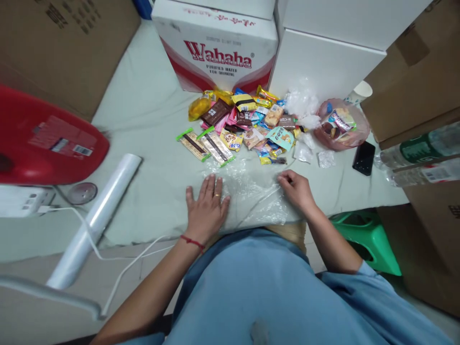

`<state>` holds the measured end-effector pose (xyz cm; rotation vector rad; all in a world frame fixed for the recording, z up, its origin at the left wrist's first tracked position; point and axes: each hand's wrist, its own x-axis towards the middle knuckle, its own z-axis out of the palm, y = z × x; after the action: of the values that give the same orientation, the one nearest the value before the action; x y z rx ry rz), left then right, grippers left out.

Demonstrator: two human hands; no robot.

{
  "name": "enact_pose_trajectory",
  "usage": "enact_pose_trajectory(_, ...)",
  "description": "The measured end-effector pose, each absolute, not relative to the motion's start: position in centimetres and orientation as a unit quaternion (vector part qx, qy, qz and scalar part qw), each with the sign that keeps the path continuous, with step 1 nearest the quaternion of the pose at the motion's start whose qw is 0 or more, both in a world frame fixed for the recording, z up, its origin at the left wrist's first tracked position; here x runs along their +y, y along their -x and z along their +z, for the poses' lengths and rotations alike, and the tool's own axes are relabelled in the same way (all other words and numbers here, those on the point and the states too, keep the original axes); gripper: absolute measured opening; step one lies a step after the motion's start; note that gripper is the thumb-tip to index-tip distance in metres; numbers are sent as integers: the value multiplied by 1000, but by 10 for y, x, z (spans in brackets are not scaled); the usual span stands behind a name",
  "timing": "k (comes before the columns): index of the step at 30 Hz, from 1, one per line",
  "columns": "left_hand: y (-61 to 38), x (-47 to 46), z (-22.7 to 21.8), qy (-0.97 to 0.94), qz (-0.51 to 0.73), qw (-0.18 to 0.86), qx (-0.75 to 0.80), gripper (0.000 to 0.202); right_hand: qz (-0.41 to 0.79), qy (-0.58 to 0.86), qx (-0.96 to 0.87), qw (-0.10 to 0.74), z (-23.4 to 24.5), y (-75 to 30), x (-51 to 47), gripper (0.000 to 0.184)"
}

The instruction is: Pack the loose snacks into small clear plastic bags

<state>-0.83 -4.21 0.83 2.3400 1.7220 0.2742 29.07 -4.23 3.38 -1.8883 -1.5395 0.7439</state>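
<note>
Apparently at the step of spreading and smoothing clear plastic film [257, 199] on the cloth-covered surface [151, 120], right by the near edge, in front of a blue garment [244, 282]. Left hand [206, 208] palm down on the film's left side, grip wide, fingers spread, nothing held. Right hand [298, 189] at the film's right edge, fingers curled in — impossible to tell whether closed on film or merely resting against it. Just beyond the film, two green-ended snack bars [215, 147], at the front of a heap of wrapped snacks [247, 122]. Probably needed next: light, even pressure from the left palm and a fine fingertip hold at the right edge, so as not to crumple or tear such thin material.

Hard to make out: film's outline, nearly lost against the pale cloth, and number of layers. Lower wrappers hidden beneath upper ones. Cut off by the frame — a red object [53, 139] at left, two plastic bottles [413, 151] at right.
</note>
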Motion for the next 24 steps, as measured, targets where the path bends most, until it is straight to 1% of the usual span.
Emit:
enact_pose_trajectory(3,16,-46,7,-797,93,113,585,65,280,740,-574,209,34,-321,-56,34)
enact_pose_trajectory(5,19,-46,7,-801,93,112,581,66,264,753,-579,169,41,-332,-57,40)
enact_pose_trajectory(7,20,-45,6,-804,91,110,577,66,227,759,-586,169,54,-335,-47,44)
enact_pose_trajectory(9,20,-44,4,-806,89,107,575,66,192,747,-604,201,70,-329,-27,43)
enact_pose_trajectory(11,20,-44,3,-807,89,102,575,66,179,707,-648,221,85,-317,2,37)
enact_pose_trajectory(12,19,-44,3,-807,89,100,575,66,175,680,-678,217,90,-309,20,33)
enact_pose_trajectory(14,19,-44,3,-808,90,97,574,65,152,630,-738,187,96,-289,59,27)
enact_pose_trajectory(16,19,-44,3,-809,92,96,573,65,104,594,-783,150,98,-265,102,26)
enact_pose_trajectory(20,19,-44,5,-809,93,97,573,64,12,524,-846,100,98,-212,181,37)
enact_pose_trajectory(22,19,-44,7,-808,89,98,574,63,8,467,-882,59,100,-186,211,44)
enact_pose_trajectory(24,19,-44,8,-808,87,98,575,62,19,430,-902,-8,103,-163,232,46)
